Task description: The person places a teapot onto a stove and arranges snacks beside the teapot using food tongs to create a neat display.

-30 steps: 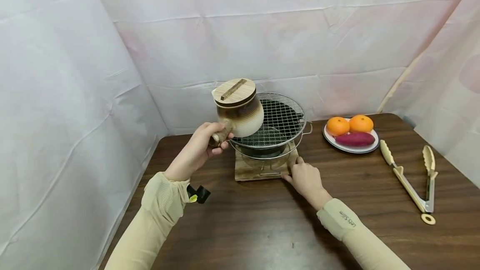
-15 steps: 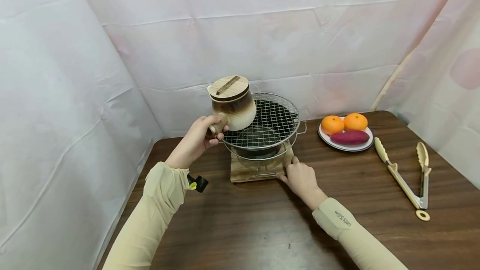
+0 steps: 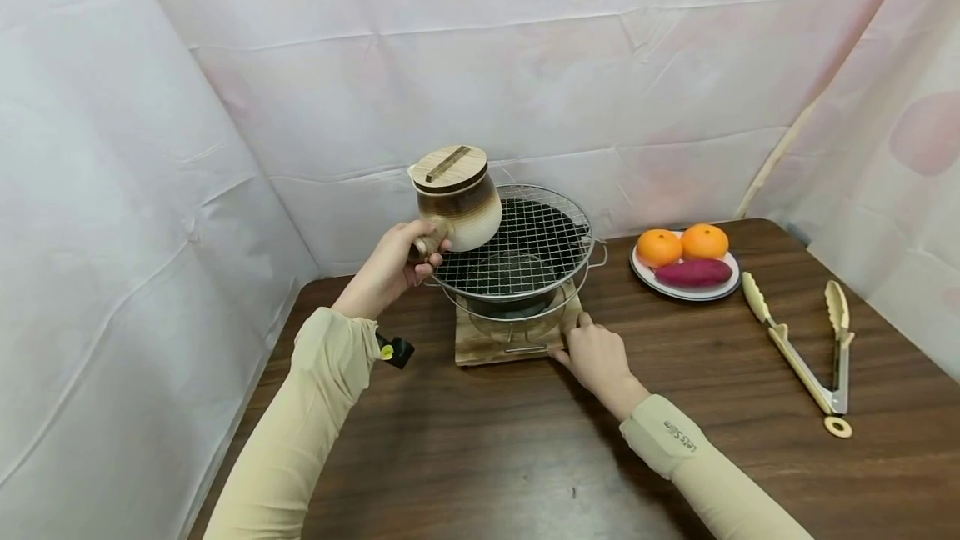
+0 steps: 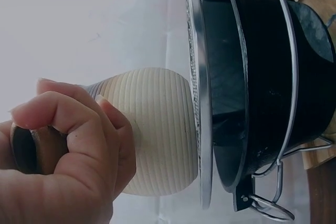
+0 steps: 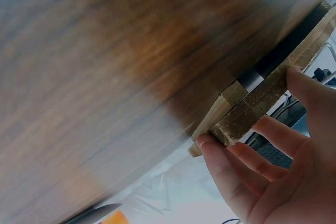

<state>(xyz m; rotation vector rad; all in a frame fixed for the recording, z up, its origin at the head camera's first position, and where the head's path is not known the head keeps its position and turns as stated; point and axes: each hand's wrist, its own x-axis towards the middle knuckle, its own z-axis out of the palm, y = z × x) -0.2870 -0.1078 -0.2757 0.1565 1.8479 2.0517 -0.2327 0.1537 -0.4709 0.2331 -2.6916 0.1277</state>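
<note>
My left hand [image 3: 393, 262] grips the stubby side handle [image 3: 431, 242] of a ceramic teapot [image 3: 474, 219], brown above and cream below. A flat wooden lid [image 3: 450, 168] sits on it. The pot is over the left part of a round wire grill rack [image 3: 525, 252]; in the left wrist view its ribbed base [image 4: 163, 129] is right at the rack. Beneath the rack is a black brazier bowl [image 4: 268, 66] in a wire frame, on a wooden board [image 3: 480, 348]. My right hand [image 3: 597, 358] holds the board's near right corner, thumb and fingers around its edge [image 5: 252, 108].
Right of the grill stands a white plate [image 3: 693, 296] with two oranges [image 3: 659, 248] and a purple sweet potato [image 3: 694, 272]. Farther right, spread tongs [image 3: 798, 365] lie on the brown wooden table [image 3: 487, 457]. Pale curtains [image 3: 450, 48] hang behind and at both sides.
The teapot has shifted slightly up and back over the rack in my left hand. My right hand stays on the board's corner. The whole head view has drifted a little.
</note>
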